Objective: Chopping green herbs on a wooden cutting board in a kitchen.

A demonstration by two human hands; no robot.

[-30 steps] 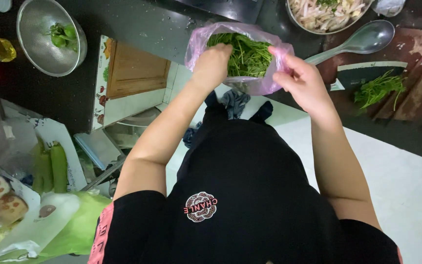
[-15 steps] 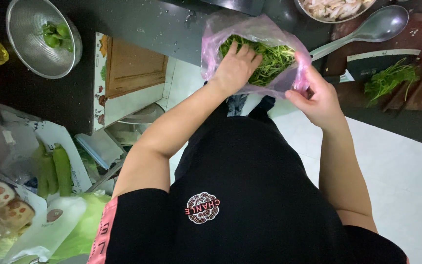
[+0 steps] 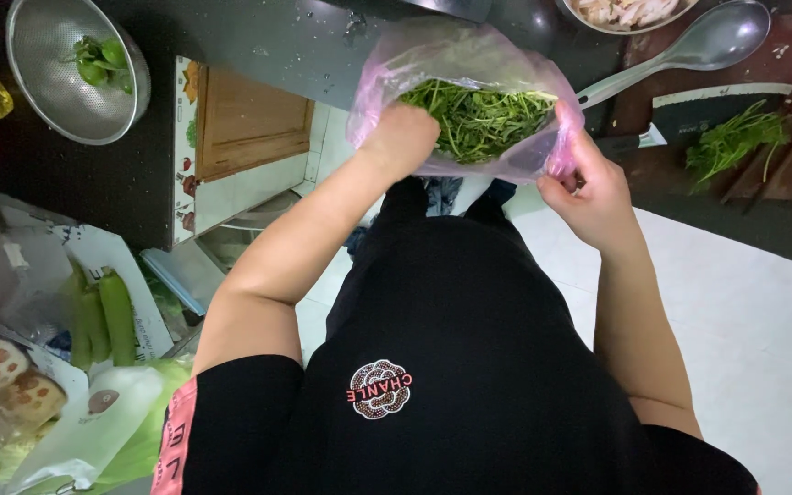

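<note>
Thin pink plastic bag [image 3: 506, 73] of green leafy stems [image 3: 478, 119] sits at dark tabletop [image 3: 258, 46] edge. Left hand [image 3: 402, 139] fisted on the near rim, right hand [image 3: 588, 188] pinching the right rim.

A metal colander [image 3: 66, 78] with green peppers sits left; a large spoon [image 3: 689, 50] and loose herbs [image 3: 731, 142] lie right.

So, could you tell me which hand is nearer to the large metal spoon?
The right hand: it grips the bag's edge just below the large metal spoon. The left hand is across the bag.
</note>
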